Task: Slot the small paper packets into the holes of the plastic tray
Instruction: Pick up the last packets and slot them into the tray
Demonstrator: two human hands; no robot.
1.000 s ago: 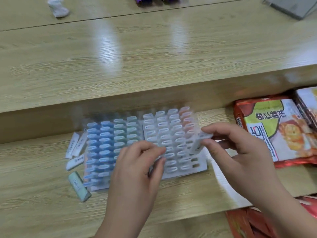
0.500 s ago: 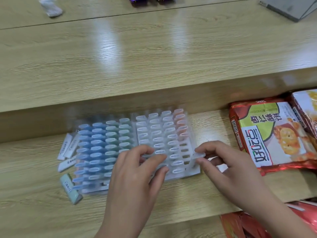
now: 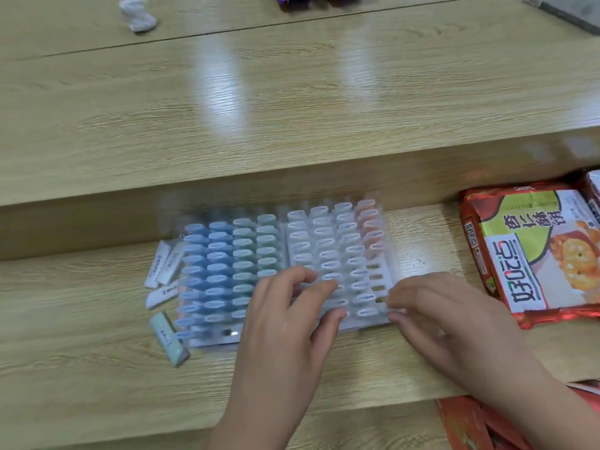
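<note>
right hand [image 3: 454, 323] pinches packet [image 3: 394, 310] at tray [image 3: 389, 254] corner, empty holes [image 3: 376, 277] just beyond its fingertips; left hand [image 3: 285, 326], fingers bent, rests on tray.

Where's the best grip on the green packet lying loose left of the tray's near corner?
Pinch the green packet across its narrow width at the near end, coming from above and the near-left. It lies flat, angled, and the tray crowds its right side; the near end pokes past the tray's front edge, so fingers likely fit there.
</note>
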